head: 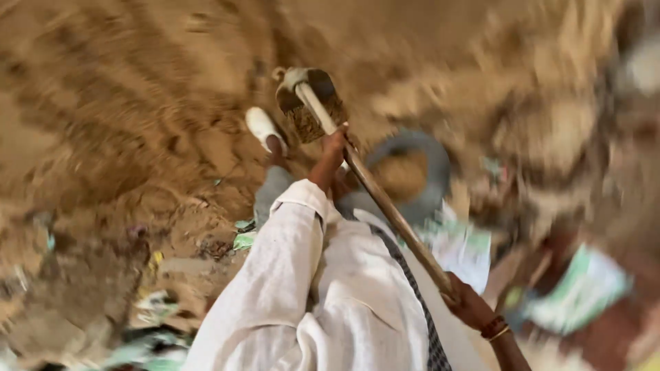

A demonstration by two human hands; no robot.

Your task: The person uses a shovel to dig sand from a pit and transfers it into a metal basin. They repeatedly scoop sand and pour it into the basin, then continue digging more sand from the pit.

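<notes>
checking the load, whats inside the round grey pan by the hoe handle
The grey pan holds a heap of brown soil. The hoe handle crosses its near side, and motion blur hides anything beneath the soil.

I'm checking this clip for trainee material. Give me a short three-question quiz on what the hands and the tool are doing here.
1. True or false: both hands grip the hoe by its wooden handle.
2. Which hand is nearer the blade? A) left hand B) right hand
3. Fill in: beyond the handle, a round grey ____ sits on the sandy ground with soil in it.

Key:
1. True. Each hand is closed round the handle.
2. A. The left hand is high up by the soil-caked blade; the right, with a bangle at the wrist, holds the far end.
3. basin
</notes>
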